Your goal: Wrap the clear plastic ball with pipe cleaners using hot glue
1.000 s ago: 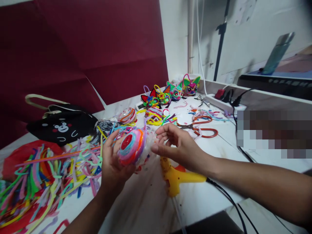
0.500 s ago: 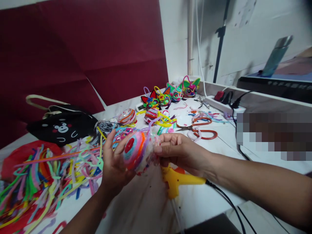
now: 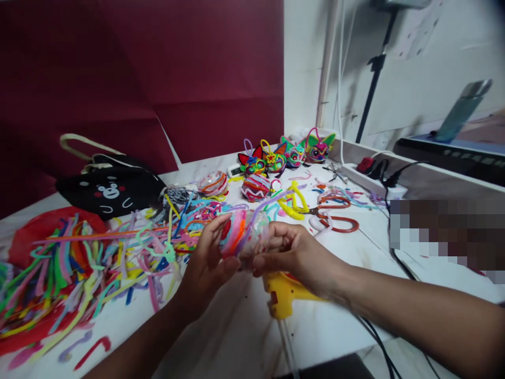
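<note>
Between my two hands is a clear plastic ball (image 3: 257,235), its left part wrapped in coloured pipe cleaners: red, blue, pink, orange and purple. A loose purple pipe cleaner (image 3: 263,206) sticks out from its top toward the right. My left hand (image 3: 211,260) is closed around the ball's left side, thumb at the bottom. On the right side my right hand (image 3: 294,251) grips the ball with curled fingers and thumb. Just below the right hand lies a yellow glue gun (image 3: 281,295), partly hidden, with a clear glue stick (image 3: 287,345) in its rear.
Scissors (image 3: 339,223) with orange handles lie behind my right hand. Loose pipe cleaners (image 3: 130,263) spread over the left side. Finished cat-face balls (image 3: 317,150) stand at the back, with wrapped balls (image 3: 255,188) before them. A power strip (image 3: 373,181) and cables run along the right.
The ball has turned, so its red centre now faces more to the left. My left fingers have closed around it from spread. The whole view has shifted slightly.
</note>
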Motion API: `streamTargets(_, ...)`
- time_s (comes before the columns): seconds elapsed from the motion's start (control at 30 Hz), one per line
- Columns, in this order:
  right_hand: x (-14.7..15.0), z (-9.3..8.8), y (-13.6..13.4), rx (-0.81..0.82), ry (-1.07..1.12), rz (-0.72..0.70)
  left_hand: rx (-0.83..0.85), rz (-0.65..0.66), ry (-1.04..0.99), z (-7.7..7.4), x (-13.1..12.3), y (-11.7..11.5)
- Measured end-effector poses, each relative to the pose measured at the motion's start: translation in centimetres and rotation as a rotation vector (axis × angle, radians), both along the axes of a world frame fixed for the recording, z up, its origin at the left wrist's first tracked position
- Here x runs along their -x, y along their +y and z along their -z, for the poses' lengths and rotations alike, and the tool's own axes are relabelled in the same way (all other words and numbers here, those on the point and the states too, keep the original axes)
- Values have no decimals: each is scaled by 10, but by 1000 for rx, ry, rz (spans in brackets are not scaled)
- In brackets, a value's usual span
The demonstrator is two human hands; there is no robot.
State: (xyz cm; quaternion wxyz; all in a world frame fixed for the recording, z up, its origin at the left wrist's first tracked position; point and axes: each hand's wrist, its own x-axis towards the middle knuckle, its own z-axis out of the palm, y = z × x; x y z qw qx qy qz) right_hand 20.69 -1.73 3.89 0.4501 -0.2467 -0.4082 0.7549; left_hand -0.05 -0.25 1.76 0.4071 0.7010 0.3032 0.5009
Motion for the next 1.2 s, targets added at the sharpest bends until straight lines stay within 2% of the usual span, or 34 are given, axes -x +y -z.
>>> streamTargets(0.2, 5, 2, -7, -37, -59, -50, 13, -122, 46, -4, -4, -6)
streamTargets(0.43, 4, -2, -7, -102, -156, -117, -24, -114, 21, -4, -2, -3)
streamTargets(0.5, 0, -2, -3, -123, -243, -46, -17, -122, 28, -4, 1, 0)
streamTargets(0.63, -7, -2, 7, -251, -356, 151, -6, -220, 49, -4, 7, 8)
streamTargets(0.77, -14, -2, 16, -386, -424, 213, -12, -251, 72, -4, 11, 16)
streamTargets(0.87, -17, -2, 21, -385, -271, 212, -7, -289, 98, -3, 13, 20)
streamTargets(0.97, -17, -3, 27, -267, -96, 235, 3, -328, 125, -1, 16, 26)
streamTargets(1.1, -21, -8, 38, -147, -15, 281, -9, -376, 184, 6, 23, 37)
streamTargets(1.2, -28, -10, 47, -118, 39, 358, -38, -389, 212, 13, 29, 44)
